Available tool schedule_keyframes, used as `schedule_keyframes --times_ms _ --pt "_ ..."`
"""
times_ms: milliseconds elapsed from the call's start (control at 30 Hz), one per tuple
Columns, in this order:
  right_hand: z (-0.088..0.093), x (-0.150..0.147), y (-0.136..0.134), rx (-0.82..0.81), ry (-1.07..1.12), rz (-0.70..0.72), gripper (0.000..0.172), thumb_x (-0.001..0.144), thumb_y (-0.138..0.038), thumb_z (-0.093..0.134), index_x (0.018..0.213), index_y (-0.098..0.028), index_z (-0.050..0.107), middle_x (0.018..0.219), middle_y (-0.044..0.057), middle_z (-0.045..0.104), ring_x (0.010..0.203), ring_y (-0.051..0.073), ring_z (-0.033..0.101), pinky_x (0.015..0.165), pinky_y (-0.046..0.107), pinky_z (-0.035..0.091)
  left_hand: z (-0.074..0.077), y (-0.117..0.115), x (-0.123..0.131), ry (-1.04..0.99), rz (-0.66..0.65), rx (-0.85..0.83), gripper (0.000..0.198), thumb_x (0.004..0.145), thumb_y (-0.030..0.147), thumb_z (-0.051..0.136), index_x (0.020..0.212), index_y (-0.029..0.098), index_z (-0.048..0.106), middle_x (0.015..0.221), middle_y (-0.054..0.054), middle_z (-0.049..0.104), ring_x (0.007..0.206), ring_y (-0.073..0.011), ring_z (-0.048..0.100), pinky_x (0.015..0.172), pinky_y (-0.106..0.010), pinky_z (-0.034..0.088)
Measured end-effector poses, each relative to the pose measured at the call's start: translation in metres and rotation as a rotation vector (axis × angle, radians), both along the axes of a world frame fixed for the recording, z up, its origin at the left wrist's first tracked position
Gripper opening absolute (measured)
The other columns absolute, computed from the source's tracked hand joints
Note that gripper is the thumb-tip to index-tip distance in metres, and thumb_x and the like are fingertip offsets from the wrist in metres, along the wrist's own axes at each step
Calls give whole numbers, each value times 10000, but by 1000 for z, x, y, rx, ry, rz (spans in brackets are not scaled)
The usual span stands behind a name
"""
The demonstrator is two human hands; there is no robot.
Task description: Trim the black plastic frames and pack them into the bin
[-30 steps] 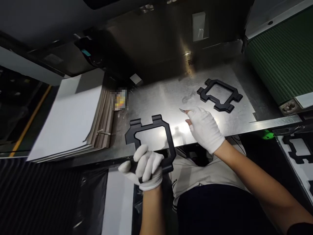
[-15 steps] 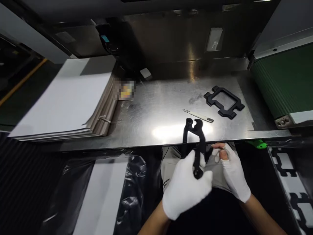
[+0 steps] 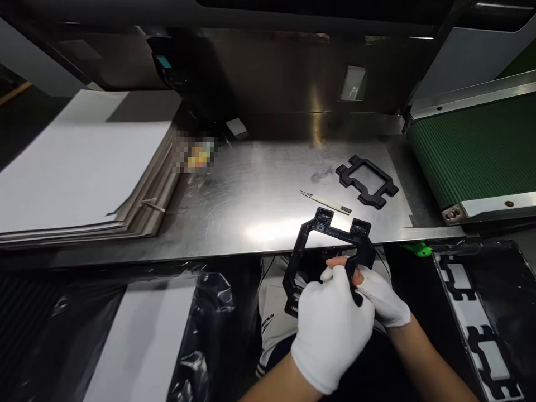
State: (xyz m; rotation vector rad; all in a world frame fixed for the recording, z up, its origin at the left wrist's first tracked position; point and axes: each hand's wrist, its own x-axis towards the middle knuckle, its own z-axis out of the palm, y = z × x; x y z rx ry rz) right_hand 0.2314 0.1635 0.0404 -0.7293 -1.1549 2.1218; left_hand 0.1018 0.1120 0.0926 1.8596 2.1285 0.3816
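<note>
Both white-gloved hands are on one black plastic frame [image 3: 298, 248], held tilted over my lap just off the table's front edge. My left hand [image 3: 330, 329] grips its lower right side with the fingers wrapped round. From the other side my right hand [image 3: 379, 296] closes on the same frame, its bare thumb and a bare fingertip pressed against the plastic. Ribs and small recesses show on the face turned up. On the metal table [image 3: 268, 206] beyond lies a white-handled craft knife [image 3: 326, 202]. A second black frame [image 3: 355, 181] rests flat to its right.
A tied stack of white sheets [image 3: 87, 162] stands at left. On the right is a green ribbed conveyor belt [image 3: 477, 151]. Below it, a tray [image 3: 471, 312] holds more black frames. A small white block [image 3: 237, 128] sits at the back, and a green object [image 3: 417, 249] lies by the edge.
The held frame has turned from nearly edge-on to showing its ribbed face. My right hand has come in from apart and now grips it too. The view has shifted to the right.
</note>
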Motion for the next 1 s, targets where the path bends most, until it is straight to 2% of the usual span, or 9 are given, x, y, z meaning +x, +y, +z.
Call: schedule_keyframes --times_ms 100,167,333,433,533,733,867,1000 --pt "-5 3 1 -50 62 18 530 1070 -629 635 1417 -240 728 1346 145 730 1254 274 711 1161 460 538 -3 1 3 -2 -8 -26 146 832 253 583 933 185 663 820 -109 673 688 -306 669 668 -433 486" --pt "-10 7 1 -26 52 11 530 1075 -619 629 1436 -243 720 1352 145 724 1250 270 710 1160 448 536 -2 3 5 -14 -14 -67 168 840 252 581 963 187 676 862 -105 692 720 -311 684 686 -439 503" --pt "-18 16 -4 98 16 -10 693 1009 -730 658 1501 -241 662 1383 159 697 1261 283 688 1194 446 500 3 7 6 -53 -51 -170 294 870 311 595 1097 164 710 955 -119 702 836 -338 722 779 -457 546" --pt "-21 18 -5 89 11 -29 605 1057 -664 621 1509 -261 644 1441 152 670 1298 279 673 1203 444 493 5 10 6 -92 -102 -214 350 860 255 586 1161 129 713 991 -149 696 930 -354 733 853 -463 545" --pt "-24 19 -4 76 7 13 561 1099 -626 558 1522 -262 622 1445 163 667 1272 290 690 1185 479 513 6 11 5 -130 -138 -231 392 861 241 578 1205 100 704 980 -175 684 970 -369 727 886 -477 540" --pt "-29 18 -4 66 -25 21 552 1090 -619 575 1496 -250 627 1424 162 671 1235 283 693 1167 454 524 1 9 4 -131 -151 -239 340 894 274 565 1165 112 692 997 -177 671 999 -384 718 891 -490 543" --pt "-31 17 -5 40 -16 19 542 1074 -630 603 1465 -255 630 1415 161 672 1244 286 692 1168 461 526 -2 10 2 -147 -150 -264 348 891 289 573 1172 115 683 1041 -179 678 947 -374 704 868 -491 541" --pt "-32 16 -6 15 0 15 608 1024 -696 656 1436 -251 619 1427 158 664 1253 281 690 1172 452 523 -1 9 -1 -146 -189 -251 307 884 254 583 1139 140 711 1059 -162 702 949 -350 712 873 -459 532"
